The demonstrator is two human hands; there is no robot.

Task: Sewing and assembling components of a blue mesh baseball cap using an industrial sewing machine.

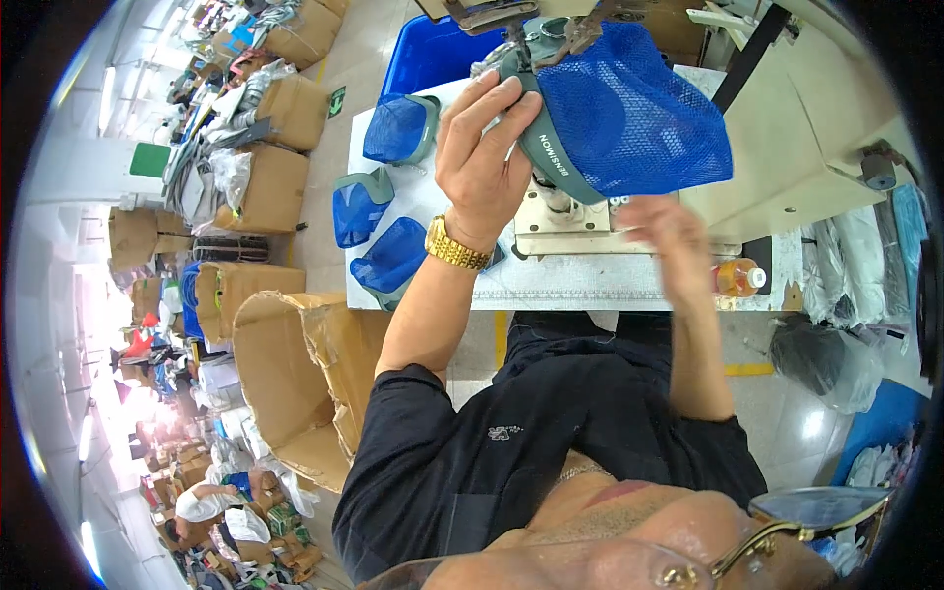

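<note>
A raised left hand (484, 162), fingers bent, grips a blue mesh bag (639, 118) at a sewing machine (821, 138) on a white table (590, 277); the right hand (674, 241) blurs, its hold unclear. Cardboard boxes (270, 187) crowd the workroom.

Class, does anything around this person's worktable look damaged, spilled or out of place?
The large, open brown cardboard box near the left end of the white rectangular worktable looks damaged: its rim is ragged and creased rather than straight. No spill shows.
</note>
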